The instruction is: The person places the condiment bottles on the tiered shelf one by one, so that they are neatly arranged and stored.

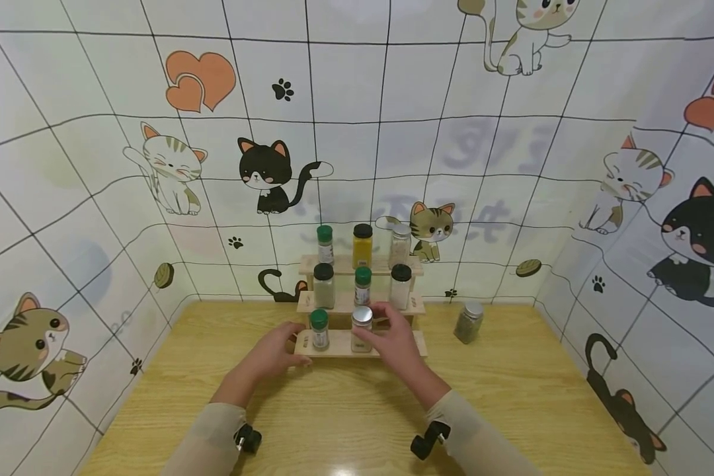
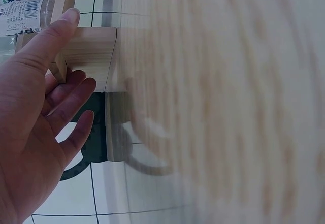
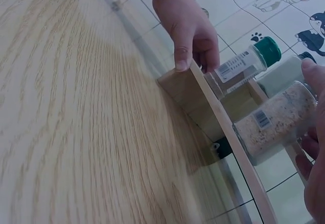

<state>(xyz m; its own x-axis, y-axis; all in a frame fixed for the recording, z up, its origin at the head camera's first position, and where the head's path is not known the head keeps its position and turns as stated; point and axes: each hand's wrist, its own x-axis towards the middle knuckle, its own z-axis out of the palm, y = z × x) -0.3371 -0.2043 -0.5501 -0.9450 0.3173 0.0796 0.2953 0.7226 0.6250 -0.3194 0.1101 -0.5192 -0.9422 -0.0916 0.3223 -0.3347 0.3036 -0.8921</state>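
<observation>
A three-tier wooden spice rack point(image 1: 339, 351) stands on the table with seasoning jars on each step. My left hand point(image 1: 274, 354) grips the left end of the lowest step, thumb at its front edge in the left wrist view. A clear jar point(image 1: 361, 336) with a silver lid and pale, speckled contents is at the middle of that step. My right hand point(image 1: 398, 340) holds this jar between thumb and fingers from the right; its base is right at the step. A green-capped jar point(image 1: 319, 330) stands to its left on the same step.
Higher steps carry several jars, among them a yellow jar point(image 1: 362, 248) with a black lid and a white-filled jar point(image 1: 400, 288). A silver-lidded jar point(image 1: 469, 322) stands on the wooden table point(image 1: 512, 383) right of the rack. A cat-print wall covering point(image 1: 345, 152) rises behind.
</observation>
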